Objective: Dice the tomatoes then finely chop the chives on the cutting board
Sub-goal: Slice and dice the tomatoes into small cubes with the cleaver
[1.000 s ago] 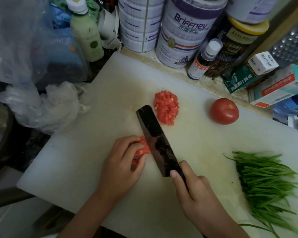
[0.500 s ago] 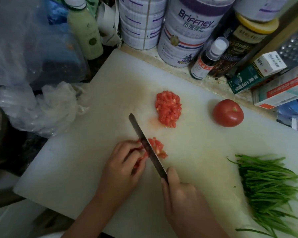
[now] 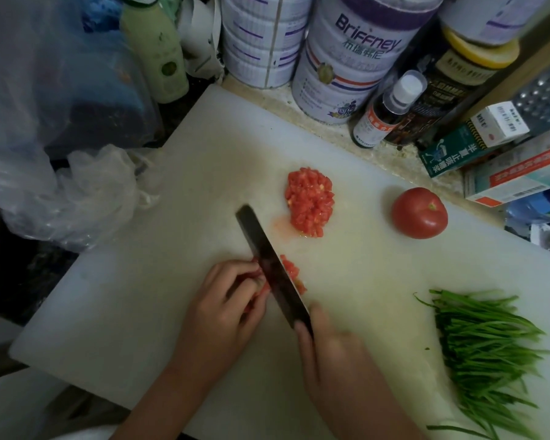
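Left hand pinches tomato strips against the cutting board; right hand grips the knife; diced pile, whole tomato, chives beyond.

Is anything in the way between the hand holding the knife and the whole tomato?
Nothing visible. Only bare cutting board lies between the right hand, which grips the knife, and the whole tomato. The pile of diced tomato sits off to the left of that path and the chives to the right.

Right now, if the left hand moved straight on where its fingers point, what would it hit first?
Probably the knife, almost at once: the left hand holds a tomato piece right beside its blade.
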`<state>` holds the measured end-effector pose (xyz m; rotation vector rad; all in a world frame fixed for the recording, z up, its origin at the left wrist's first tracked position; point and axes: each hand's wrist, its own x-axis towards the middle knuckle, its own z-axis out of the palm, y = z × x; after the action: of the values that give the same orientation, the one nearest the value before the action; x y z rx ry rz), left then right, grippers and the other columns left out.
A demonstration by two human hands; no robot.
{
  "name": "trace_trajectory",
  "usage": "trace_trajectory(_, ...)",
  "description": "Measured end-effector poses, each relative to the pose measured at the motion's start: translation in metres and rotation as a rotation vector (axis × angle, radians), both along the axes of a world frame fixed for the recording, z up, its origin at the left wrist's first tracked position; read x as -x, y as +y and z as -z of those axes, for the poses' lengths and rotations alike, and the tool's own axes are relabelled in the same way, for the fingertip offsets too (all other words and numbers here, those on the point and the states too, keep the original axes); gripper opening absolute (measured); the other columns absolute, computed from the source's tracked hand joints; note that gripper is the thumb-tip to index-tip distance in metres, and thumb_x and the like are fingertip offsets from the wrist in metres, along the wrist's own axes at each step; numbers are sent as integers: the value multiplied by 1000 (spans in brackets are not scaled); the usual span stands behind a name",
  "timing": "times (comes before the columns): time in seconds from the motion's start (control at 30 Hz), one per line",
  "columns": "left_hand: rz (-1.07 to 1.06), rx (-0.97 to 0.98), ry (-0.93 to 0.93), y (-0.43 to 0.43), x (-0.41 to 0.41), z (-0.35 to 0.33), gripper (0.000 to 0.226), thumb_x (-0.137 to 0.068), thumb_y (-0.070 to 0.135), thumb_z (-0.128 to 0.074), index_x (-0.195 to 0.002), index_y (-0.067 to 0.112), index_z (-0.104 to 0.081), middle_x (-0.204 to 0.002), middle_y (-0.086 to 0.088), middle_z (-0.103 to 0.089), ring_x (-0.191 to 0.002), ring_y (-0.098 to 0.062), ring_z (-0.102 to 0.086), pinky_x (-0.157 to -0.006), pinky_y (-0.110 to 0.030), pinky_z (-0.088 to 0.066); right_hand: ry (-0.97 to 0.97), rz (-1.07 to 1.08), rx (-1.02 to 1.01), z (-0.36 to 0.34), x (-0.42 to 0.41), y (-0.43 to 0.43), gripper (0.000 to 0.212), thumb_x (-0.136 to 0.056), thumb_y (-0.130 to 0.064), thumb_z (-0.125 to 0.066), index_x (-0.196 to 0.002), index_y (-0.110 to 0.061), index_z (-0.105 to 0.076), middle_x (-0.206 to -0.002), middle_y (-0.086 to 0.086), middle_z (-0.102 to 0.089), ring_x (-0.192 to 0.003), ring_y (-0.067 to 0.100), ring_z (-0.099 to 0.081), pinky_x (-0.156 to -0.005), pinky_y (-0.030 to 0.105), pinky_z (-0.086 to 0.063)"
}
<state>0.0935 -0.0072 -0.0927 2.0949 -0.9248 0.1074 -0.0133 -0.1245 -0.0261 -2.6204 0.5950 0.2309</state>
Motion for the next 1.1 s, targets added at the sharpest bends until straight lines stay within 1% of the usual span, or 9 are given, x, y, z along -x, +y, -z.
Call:
trace_trajectory(0.07, -1, -6, -2, -1, 1, 0, 10, -86, 6, -69, -81, -3, -69, -99, -13, -65, -93, -25, -63, -89, -27, -49, -165, 19, -82, 7, -23, -4, 35, -98, -39, -27, -124, -20, -41, -68, 10, -63, -64, 32, -60, -53, 35, -36)
trace_trajectory(0.13, -2, -8, -10, -1, 2, 1, 11, -86, 7, -69, -81, -2, -69, -99, -13, -65, -92, -25, -63, -88, -28, -49, -206, 31, -142, 8, -41, -9, 31, -100, -34, -32, -120, -14, -45, -76, 14, -64, -73, 37, -59, -63, 40, -38)
trace_trajectory(0.2, -5, -10, -22, -1, 2, 0, 11, -86, 7, -70, -81, -3, -70, -99, -14, -65, -92, -25, -64, -87, -30, -50, -225, 35, -146, 6, -36, -9, 29, -100, -32, -35, -121, -15, -45, -73, 12, -62, -74, 35, -58, -64, 37, -36)
trace_trajectory(0.3, -9, -15, -16, 0, 2, 0, 11, -86, 8, -69, -83, -2, -70, -100, -12, -65, -93, -24, -64, -87, -29, -50, -136, 54, -176, -3, -10, -5, 35, -100, -36, -32, -130, -21, -39, -61, -6, -46, -63, 21, -54, -59, 29, -31)
trace_trajectory(0.43, -13, -10, 7, 0, 1, -1, 10, -86, 8, -69, -87, -2, -69, -100, -10, -64, -94, -24, -63, -87, -28, -50, -66, 127, -234, -18, 0, -10, 26, -98, -41, -32, -120, -29, -38, -69, 0, -51, -76, 22, -54, -74, 33, -39)
trace_trajectory(0.57, -17, -35, 12, 0, 5, -4, 10, -86, 10, -69, -91, 2, -69, -104, -10, -63, -97, -24, -62, -89, -29, -49, -134, 195, -326, -29, 1, -21, 18, -91, -50, -32, -92, -33, -38, -58, 3, -52, -75, 12, -50, -63, 26, -40)
trace_trajectory(0.77, -51, -85, -28, 8, 9, -9, 17, -85, 12, -68, -98, 1, -69, -111, -13, -63, -103, -28, -61, -91, -31, -49, -97, 113, -319, -23, 15, -19, 19, -82, -61, -30, -84, -43, -36, -51, 2, -43, -50, 17, -46, -46, 20, -29)
trace_trajectory(0.97, -33, -115, -33, 10, 10, -7, 12, -86, 10, -68, -94, 2, -70, -109, -10, -65, -102, -23, -62, -88, -28, -49, -79, 81, -344, -21, 14, -12, 24, -82, -58, -26, -83, -36, -35, -52, 3, -42, -70, 17, -50, -56, 30, -38)
trace_trajectory(1.1, -38, -75, -34, 8, 11, -4, 9, -87, 7, -68, -92, 0, -71, -107, -11, -66, -101, -25, -64, -89, -29, -51, -85, 43, -306, -21, 12, -11, 23, -82, -59, -22, -83, -38, -32, -49, 0, -37, -68, 21, -48, -56, 33, -36)
